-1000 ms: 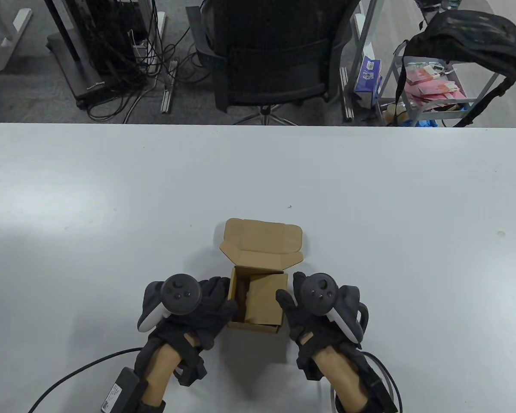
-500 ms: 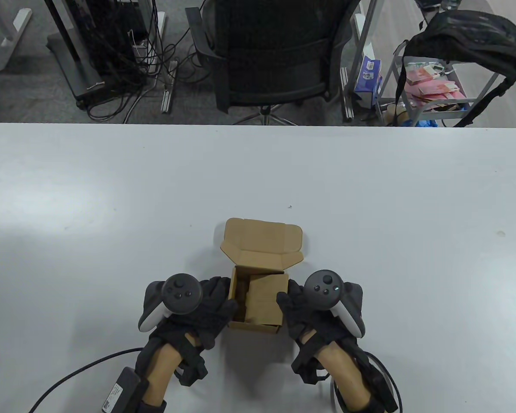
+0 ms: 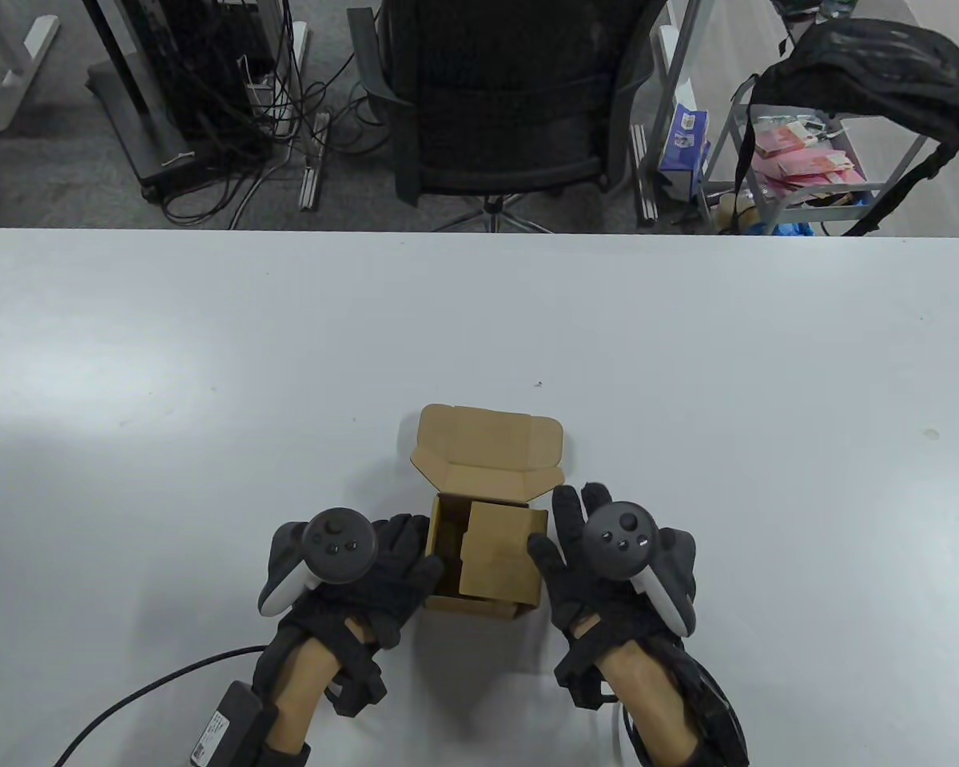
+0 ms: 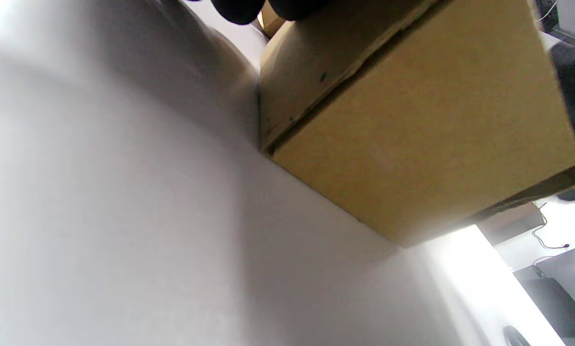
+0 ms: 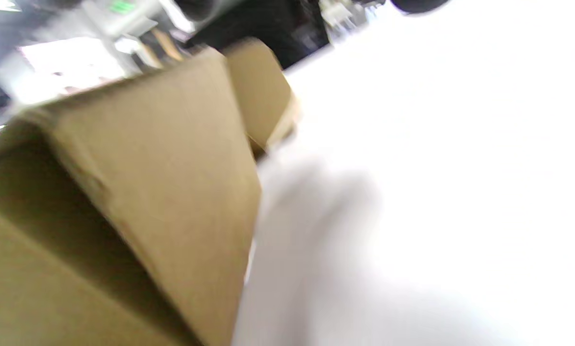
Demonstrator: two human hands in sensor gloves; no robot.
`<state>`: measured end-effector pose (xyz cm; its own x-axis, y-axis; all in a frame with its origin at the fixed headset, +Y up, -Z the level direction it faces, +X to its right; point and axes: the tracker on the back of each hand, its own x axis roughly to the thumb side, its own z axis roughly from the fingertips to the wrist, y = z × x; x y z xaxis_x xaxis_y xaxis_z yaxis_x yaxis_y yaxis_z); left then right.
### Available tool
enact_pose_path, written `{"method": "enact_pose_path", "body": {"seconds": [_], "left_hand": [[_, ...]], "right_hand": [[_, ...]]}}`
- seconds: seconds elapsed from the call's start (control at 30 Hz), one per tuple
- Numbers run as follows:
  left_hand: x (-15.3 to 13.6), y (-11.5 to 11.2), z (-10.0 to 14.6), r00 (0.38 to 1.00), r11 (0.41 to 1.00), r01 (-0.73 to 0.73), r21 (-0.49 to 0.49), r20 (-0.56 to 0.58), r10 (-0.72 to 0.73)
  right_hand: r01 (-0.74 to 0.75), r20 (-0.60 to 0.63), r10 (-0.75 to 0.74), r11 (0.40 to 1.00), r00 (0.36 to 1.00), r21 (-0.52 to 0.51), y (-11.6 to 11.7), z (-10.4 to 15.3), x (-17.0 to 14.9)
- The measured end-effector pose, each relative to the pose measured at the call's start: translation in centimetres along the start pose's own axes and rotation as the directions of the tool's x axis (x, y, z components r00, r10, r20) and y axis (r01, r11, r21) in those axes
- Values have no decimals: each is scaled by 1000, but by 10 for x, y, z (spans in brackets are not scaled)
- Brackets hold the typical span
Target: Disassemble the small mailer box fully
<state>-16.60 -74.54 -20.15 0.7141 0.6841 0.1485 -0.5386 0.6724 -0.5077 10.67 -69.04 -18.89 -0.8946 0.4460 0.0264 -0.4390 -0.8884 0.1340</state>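
A small brown cardboard mailer box (image 3: 487, 559) stands on the white table (image 3: 208, 383) near the front edge, its lid (image 3: 487, 451) folded back away from me. My left hand (image 3: 399, 571) grips the box's left wall. My right hand (image 3: 563, 551) holds the right wall, which leans outward, thumb at its top edge and fingers spread. An inner flap (image 3: 502, 551) stands loose inside the box. The left wrist view shows the box's outer walls (image 4: 412, 120) close up. The right wrist view, blurred, shows the tilted right wall (image 5: 162, 182).
A black office chair (image 3: 495, 104) stands beyond the table's far edge. A cart with a black backpack (image 3: 863, 72) is at the back right. Cables (image 3: 128, 695) trail from my left wrist at the front edge.
My right hand has moved to the right and a little farther away, pulling the box's right wall outward. The inner flap has shifted with it. The left hand has stayed put.
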Motion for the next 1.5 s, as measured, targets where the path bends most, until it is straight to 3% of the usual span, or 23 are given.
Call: {"method": "enact_pose_path", "body": {"seconds": [0.1,0.17,0.3,0.4,0.63,1.07,1.3,1.5], "left_hand": [[0,0,0,1000,1000,0,-1,-1,0],[0,0,0,1000,1000,1,-1,-2,-1],[-1,0,1,1000,1000,1,-8,0,-1],[0,0,0,1000,1000,2,-11,-1,-2],[0,-1,0,1000,1000,3,-11,-3,-3],[0,-1,0,1000,1000,-2,-8,-5,2],[0,-1,0,1000,1000,-3,-8,-8,3],[-1,-1,0,1000,1000,-2,-7,-11,2]], "right_hand": [[-128,252,131,991,959,-28,6,11,37],[-138,362,126,990,924,8,16,12,54],[-188,339,133,973,931,135,35,3,68],[-216,329,164,968,930,128,39,1,67],[-186,318,143,977,937,107,22,9,53],[-169,156,145,974,977,153,3,9,15],[-110,-15,115,975,993,192,-7,3,-12],[-39,-242,107,961,964,273,-5,-10,-50]]}}
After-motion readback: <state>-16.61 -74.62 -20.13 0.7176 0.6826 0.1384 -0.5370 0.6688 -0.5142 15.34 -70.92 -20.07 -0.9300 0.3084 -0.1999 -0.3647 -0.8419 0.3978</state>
